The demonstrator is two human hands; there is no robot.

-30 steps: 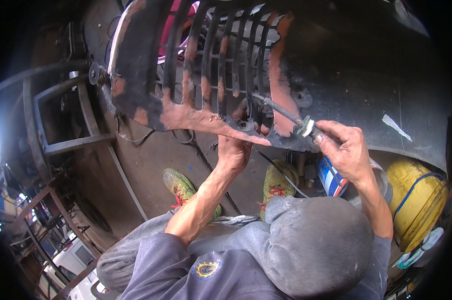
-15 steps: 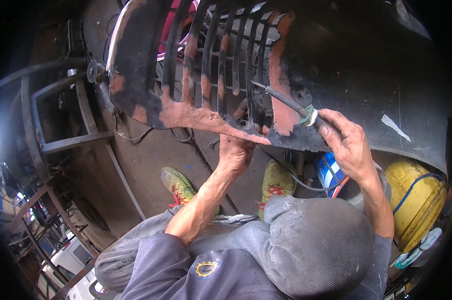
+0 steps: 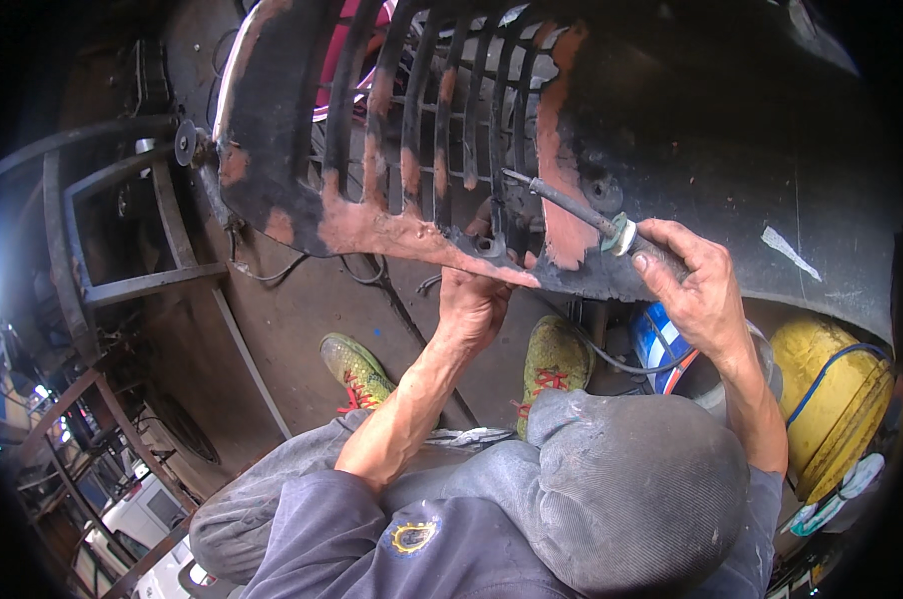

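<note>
A black car bumper with a slatted grille and patches of reddish filler spans the upper part of the view. My right hand is closed round the handle of a soldering iron. The iron's thin tip points left, in front of the grille's right-hand slats, and I cannot tell whether it touches them. At the bumper's lower edge, my left hand grips the part below the grille. Its fingers reach behind the panel and show partly through a gap; their tips are hidden.
A metal frame stands on the floor at left. Near my right forearm are a blue, white and orange container and a yellow container. A grey cable hangs beneath the bumper. My shoes are below it.
The soldering iron's tip has shifted slightly downward with a small movement of my right hand. My left hand keeps its hold at the bumper's edge.
</note>
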